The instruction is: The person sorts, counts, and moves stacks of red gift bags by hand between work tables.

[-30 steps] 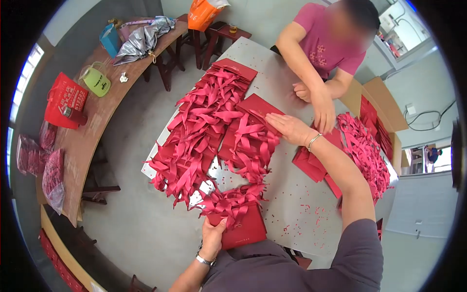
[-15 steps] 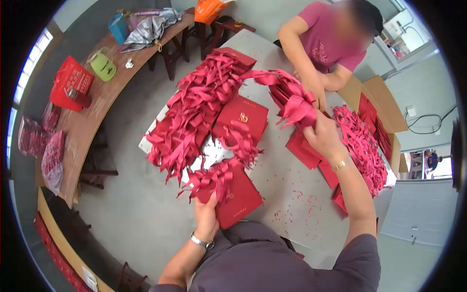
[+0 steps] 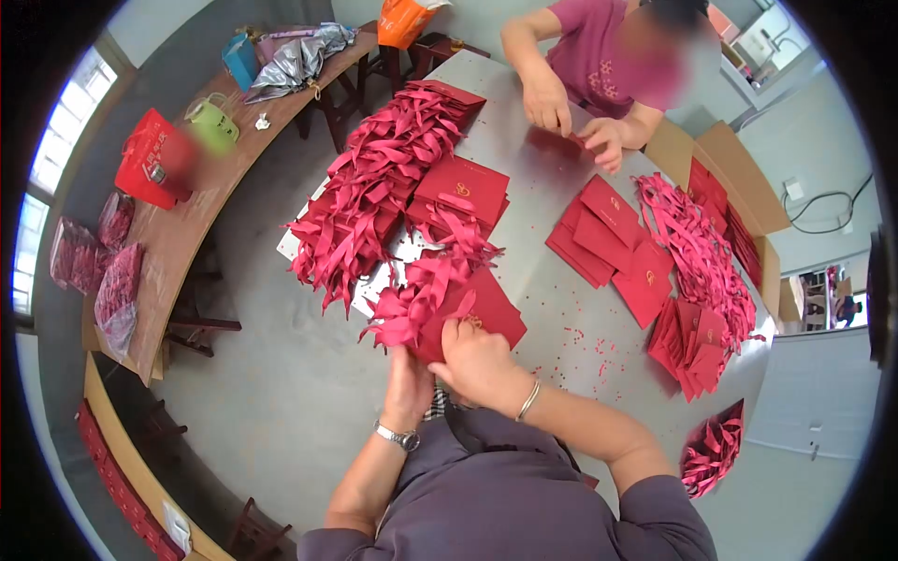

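Observation:
Before me at the near table edge lies a stack of flat red paper bags (image 3: 500, 313) with gold print and dark-pink ribbons (image 3: 412, 304) bunched along its left side. My left hand (image 3: 409, 385) grips the stack's near left edge, its thumb up and fingers partly hidden beneath. On top of the same stack, my right hand (image 3: 482, 367) has its fingers bent against the bags' near edge. Just beyond sits another pile of red bags (image 3: 468, 192), beside a long heap of ribboned bags (image 3: 374, 187).
Across the table (image 3: 524, 243), a co-worker's hands (image 3: 561, 117) handle a red piece. To the right lie loose red bags (image 3: 608, 224), a ribbon heap (image 3: 697, 243) and a cardboard box (image 3: 734, 178). A wooden side table (image 3: 210, 201) stands left.
My right hand has come from the table's right side to the near stack and no longer holds up a ribboned bundle. My left hand stays at the stack. The co-worker's hands have moved apart.

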Demonstrator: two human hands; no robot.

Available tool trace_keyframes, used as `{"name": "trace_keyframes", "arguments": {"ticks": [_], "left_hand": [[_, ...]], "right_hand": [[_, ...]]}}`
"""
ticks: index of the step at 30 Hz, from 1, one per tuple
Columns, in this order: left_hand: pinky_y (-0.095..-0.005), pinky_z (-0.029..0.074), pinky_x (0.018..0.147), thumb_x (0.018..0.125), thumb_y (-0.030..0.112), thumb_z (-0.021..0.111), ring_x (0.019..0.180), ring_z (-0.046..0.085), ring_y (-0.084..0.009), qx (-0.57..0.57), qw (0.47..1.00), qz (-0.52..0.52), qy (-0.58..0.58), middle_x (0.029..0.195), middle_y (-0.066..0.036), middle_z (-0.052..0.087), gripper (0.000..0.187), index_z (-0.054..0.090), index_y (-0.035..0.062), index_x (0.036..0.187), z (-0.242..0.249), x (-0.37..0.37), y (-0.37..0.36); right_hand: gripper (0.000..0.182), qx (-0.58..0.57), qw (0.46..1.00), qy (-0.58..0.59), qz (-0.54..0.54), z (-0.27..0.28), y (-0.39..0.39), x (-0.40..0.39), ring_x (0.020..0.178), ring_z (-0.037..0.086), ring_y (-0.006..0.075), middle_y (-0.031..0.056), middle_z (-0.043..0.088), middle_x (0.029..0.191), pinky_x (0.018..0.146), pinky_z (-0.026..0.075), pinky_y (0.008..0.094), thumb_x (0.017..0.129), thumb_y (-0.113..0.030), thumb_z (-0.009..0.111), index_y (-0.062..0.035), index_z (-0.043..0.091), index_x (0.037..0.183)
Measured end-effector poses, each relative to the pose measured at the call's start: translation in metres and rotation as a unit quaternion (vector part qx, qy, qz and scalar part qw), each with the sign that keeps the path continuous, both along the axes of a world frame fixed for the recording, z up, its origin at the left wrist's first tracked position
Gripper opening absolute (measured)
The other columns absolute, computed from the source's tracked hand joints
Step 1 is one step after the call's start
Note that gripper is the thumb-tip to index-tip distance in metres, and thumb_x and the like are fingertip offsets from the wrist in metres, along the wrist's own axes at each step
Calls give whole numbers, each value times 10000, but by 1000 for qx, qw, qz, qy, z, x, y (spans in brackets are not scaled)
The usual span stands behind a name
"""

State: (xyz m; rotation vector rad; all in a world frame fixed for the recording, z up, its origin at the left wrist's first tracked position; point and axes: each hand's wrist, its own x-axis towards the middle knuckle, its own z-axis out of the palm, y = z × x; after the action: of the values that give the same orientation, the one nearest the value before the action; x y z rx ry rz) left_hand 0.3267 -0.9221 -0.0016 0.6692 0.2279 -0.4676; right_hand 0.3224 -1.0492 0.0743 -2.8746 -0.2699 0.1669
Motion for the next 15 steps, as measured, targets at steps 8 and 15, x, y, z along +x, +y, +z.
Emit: {"name": "trace_keyframes", "arguments": {"ticks": [8, 15], "left_hand": [[-347, 447, 947, 864, 111, 630, 1119, 520, -210, 119, 986, 113, -23, 1252, -109, 507, 549, 345, 34, 1327, -9, -8, -16], [-346, 452, 943, 871, 172, 627, 1102, 528, -207, 73, 995, 61, 13, 1242, -87, 513, 494, 411, 35, 1294, -4, -13, -10]], "right_hand": [[469, 195, 980, -26, -29, -13, -54, 14, 897, 589, 338, 161, 595, 993, 785, 483, 429, 806, -269, 615, -56, 510, 1210], [779, 433, 888, 138, -65, -64, -77, 15, 1294, 387, 318, 271, 386, 1375, 1059, 320, 357, 906, -445, 536, 73, 231, 1402]]}}
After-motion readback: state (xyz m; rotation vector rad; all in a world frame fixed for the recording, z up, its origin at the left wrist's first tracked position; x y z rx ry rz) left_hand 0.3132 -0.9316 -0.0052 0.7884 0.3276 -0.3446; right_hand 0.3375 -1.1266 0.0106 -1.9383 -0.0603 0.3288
